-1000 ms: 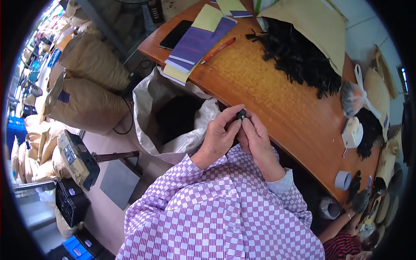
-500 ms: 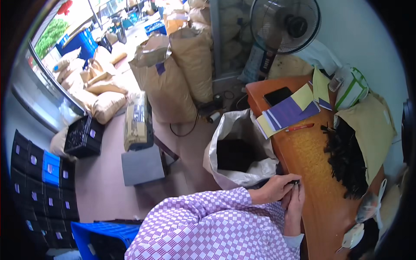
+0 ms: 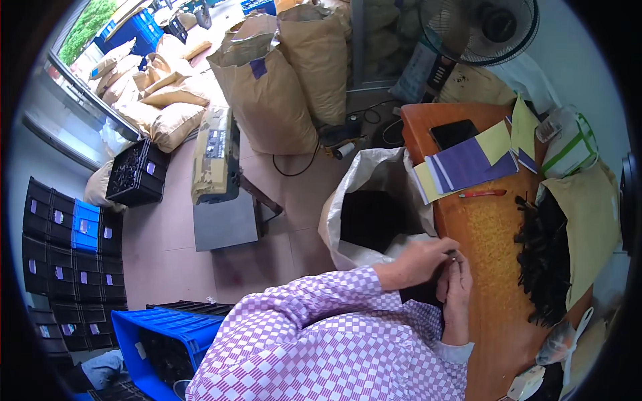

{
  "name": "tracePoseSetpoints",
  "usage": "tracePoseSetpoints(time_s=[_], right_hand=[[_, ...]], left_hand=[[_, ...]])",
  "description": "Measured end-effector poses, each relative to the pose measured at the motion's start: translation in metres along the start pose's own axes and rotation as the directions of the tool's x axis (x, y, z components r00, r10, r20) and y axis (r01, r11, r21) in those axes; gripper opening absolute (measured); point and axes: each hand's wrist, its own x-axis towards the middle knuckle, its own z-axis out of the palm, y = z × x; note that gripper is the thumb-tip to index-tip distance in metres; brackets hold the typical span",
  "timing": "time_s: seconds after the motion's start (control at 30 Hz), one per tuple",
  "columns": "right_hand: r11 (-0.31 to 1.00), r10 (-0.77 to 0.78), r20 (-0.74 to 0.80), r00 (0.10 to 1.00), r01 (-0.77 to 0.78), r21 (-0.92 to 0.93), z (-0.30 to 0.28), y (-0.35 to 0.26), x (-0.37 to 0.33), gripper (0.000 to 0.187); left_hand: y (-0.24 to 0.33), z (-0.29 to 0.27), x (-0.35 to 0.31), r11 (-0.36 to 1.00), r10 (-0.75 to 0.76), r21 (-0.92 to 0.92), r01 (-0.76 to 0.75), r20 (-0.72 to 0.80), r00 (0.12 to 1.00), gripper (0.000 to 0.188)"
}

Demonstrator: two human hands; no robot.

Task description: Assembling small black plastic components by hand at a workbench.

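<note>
My left hand [image 3: 418,262] and my right hand [image 3: 457,286] meet at the orange-brown table's near left edge, over the side of a sack. A small black piece [image 3: 451,252] is pinched between their fingertips; its exact shape is too small to make out. The left fingers are bent over it and the right fingers come up from below. Just beyond my left hand stands an open white-lined sack [image 3: 334,230] with dark contents. On the table to the right, a heap of black strip-like pieces [image 3: 538,267] spills from a brown paper bag [image 3: 592,224].
The wooden table [image 3: 491,287] bears purple and yellow paper pads [image 3: 471,166], a red pen [image 3: 483,193] and a dark phone [image 3: 453,134]. A fan [image 3: 498,27] stands behind. Full brown sacks [image 3: 267,93], a grey box [image 3: 225,224] and a blue crate [image 3: 167,327] occupy the floor.
The view has shifted, so the table and sacks sit differently and more of the blue crate shows. My hands stay together around the black piece, the left now slightly higher over the right.
</note>
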Motion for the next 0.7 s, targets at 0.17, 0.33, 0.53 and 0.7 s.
tracePoseSetpoints(time_s=[0.17, 0.33, 0.53, 0.7], right_hand=[[0.999, -0.023, 0.051, 0.998, 0.026, -0.046, -0.04, -0.004, -0.002, 0.024], [0.998, -0.022, -0.315, 0.949, 0.004, -0.06, -0.097, -0.027, -0.01, 0.023], [0.967, -0.207, -0.513, 0.833, 0.096, -0.236, -0.16, -0.014, 0.016, 0.02], [0.82, -0.431, -0.575, 0.695, 0.034, -0.572, -0.199, -0.024, 0.014, 0.023]], left_hand=[[-0.044, -0.041, 0.001, 0.903, -0.183, 0.402, 0.154, 0.035, 0.982, 0.038], [-0.093, -0.038, 0.001, 0.833, -0.284, 0.506, 0.222, 0.048, 0.958, 0.034], [-0.096, -0.044, 0.017, 0.49, -0.704, 0.765, 0.418, 0.064, 0.707, 0.034], [-0.103, -0.036, 0.014, 0.612, -0.299, 0.783, 0.106, 0.105, 0.948, 0.036]])
